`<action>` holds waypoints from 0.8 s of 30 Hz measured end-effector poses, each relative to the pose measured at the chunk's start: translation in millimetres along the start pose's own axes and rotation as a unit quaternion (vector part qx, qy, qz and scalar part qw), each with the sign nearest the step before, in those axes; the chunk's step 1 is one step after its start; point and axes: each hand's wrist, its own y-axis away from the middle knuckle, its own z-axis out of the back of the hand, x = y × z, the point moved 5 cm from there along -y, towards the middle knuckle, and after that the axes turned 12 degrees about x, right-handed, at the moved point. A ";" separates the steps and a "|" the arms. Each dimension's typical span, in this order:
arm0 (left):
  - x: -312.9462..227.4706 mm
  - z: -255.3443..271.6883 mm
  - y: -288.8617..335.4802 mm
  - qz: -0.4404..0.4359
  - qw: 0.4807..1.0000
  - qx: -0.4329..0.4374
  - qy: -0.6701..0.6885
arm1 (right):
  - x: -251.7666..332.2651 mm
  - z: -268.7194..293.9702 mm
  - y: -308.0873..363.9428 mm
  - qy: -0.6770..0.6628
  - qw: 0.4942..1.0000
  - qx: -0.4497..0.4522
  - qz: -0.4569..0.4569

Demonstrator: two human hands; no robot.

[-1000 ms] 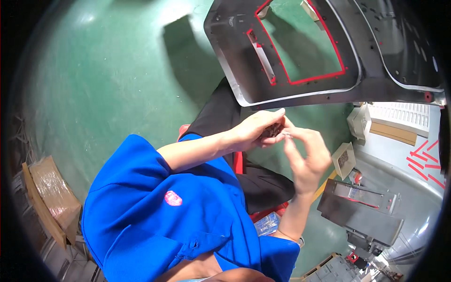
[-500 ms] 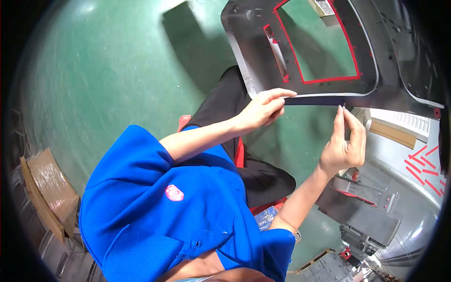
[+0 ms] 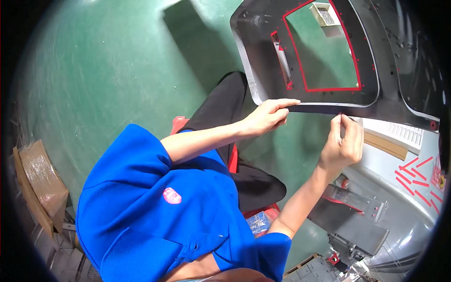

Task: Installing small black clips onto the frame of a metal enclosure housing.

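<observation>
A large dark moulded panel with a rectangular window fills the upper right. Red edging frames that window, and a pale strip follows the panel's near rim. My left hand grips this rim near its left corner, index finger stretched along the edge and the other fingers curled beneath. Farther right, my right hand has thumb and forefinger pinched together at the underside of the same rim. Whatever is between those fingertips is too small to name.
At right, a grey surface carries several loose red strips and a white slotted item beside a cardboard piece. Through the window shows a pale box on the green floor. Wrapped cardboard stands far left.
The panel shows slightly lower and further right in the picture. My right fingertips have come up against the rim, where a thin sliver showed between them before. My left hand stays on the edge.
</observation>
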 end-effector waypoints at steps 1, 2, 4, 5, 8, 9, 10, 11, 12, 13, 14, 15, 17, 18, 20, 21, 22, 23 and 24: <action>-1.4 0.6 -2.0 -0.007 1.000 0.003 0.003 | -0.3 -1.0 -3.2 0.006 1.000 0.006 0.001; -1.9 1.3 -2.2 -0.013 1.000 0.005 0.006 | 0.9 -1.2 -5.7 0.011 1.000 0.012 0.001; -1.4 2.9 -4.2 -0.027 1.000 0.011 0.008 | 0.2 -2.8 -11.1 0.018 0.999 0.036 -0.002; -2.9 3.4 -4.6 -0.030 0.999 0.011 0.005 | -1.6 -2.6 -13.1 0.011 0.999 0.040 -0.009; -8.4 2.4 -2.9 -0.049 0.999 0.002 0.021 | -8.8 -0.5 -18.0 -0.005 0.998 0.048 -0.031; -10.7 0.2 -0.2 -0.061 0.997 -0.006 0.042 | -8.0 2.3 -16.8 -0.055 0.996 0.052 -0.054; -13.4 -2.0 2.5 -0.074 0.995 -0.014 0.064 | -3.1 7.1 -13.2 -0.104 0.990 0.056 -0.077; -16.5 -4.3 5.9 -0.079 0.993 -0.013 0.090 | 1.3 8.3 -9.1 -0.156 0.981 0.062 -0.100; -20.8 -6.6 9.3 -0.083 0.990 -0.013 0.116 | 10.9 3.4 -5.5 -0.241 0.965 0.100 -0.041; -22.7 -7.1 11.5 -0.088 0.986 -0.012 0.142 | 22.7 -3.7 -2.4 -0.286 0.942 0.176 -0.031; -23.9 -10.7 12.8 -0.107 0.983 0.012 0.149 | 38.6 -8.5 2.5 -0.270 0.938 0.215 -0.017; -22.0 -13.5 13.6 -0.096 0.982 -0.016 0.161 | 49.9 -15.7 7.6 -0.255 0.933 0.254 -0.003; -22.7 -14.8 14.4 -0.097 0.981 0.002 0.168 | 58.8 -30.0 15.8 -0.242 0.924 0.294 0.031; -20.4 -16.0 15.1 -0.072 0.982 -0.013 0.173 | 59.7 -28.7 15.0 -0.232 0.928 0.290 0.041; -14.1 -20.3 18.7 -0.056 0.982 -0.004 0.183 | 62.0 -24.4 17.7 -0.210 0.929 0.300 0.053; -10.3 -23.2 21.7 -0.058 0.979 0.007 0.194 | 63.8 -23.9 19.9 -0.199 0.931 0.301 0.058; -5.5 -24.1 24.1 -0.053 0.977 0.002 0.205 | 69.0 -25.2 21.4 -0.206 0.925 0.306 0.087; -4.5 -29.2 25.8 -0.037 0.971 0.006 0.234 | 69.7 -25.2 25.8 -0.194 0.922 0.322 0.089; 1.7 -31.5 26.4 -0.023 0.971 0.008 0.239 | 70.4 -26.4 32.5 -0.182 0.919 0.337 0.091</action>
